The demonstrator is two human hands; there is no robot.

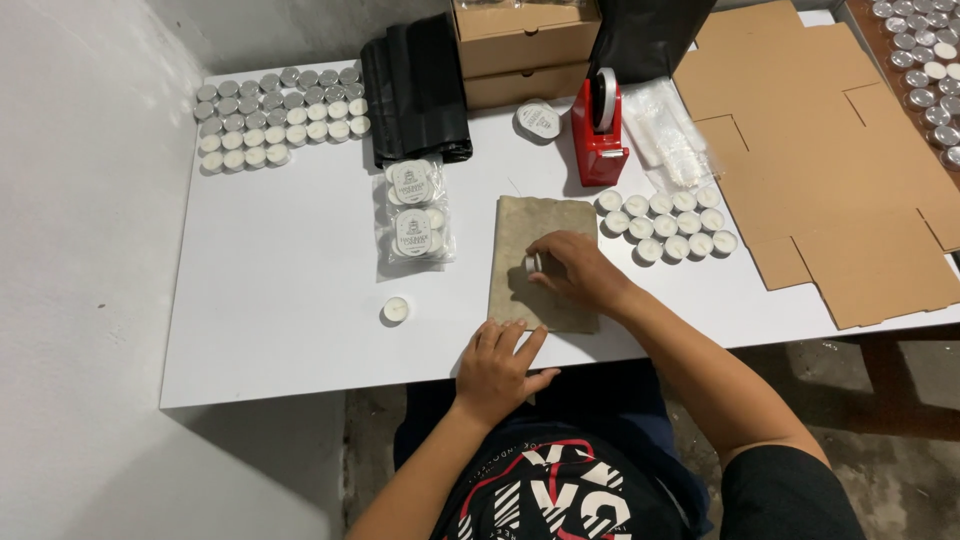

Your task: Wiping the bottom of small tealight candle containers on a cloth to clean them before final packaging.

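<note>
A brown cloth-like mat (540, 225) lies on the white table (280, 300) in front of me. My right hand (575, 272) rests on the mat and grips a small tealight in a metal cup (533, 264), turned on its side. Flat at the table's near edge lies my left hand (500, 368), fingers spread, touching the mat's lower corner and holding nothing. A single tealight (395, 310) stands alone left of the mat. A cluster of several white tealights (668, 225) sits just right of the mat.
Packed tealight bags (415, 215) lie left of the mat. A red tape dispenser (600, 130), black bags (415, 90), tan boxes (525, 50) and flat cardboard (840, 170) sit behind and right. Rows of tealights (275, 118) fill the far left corner.
</note>
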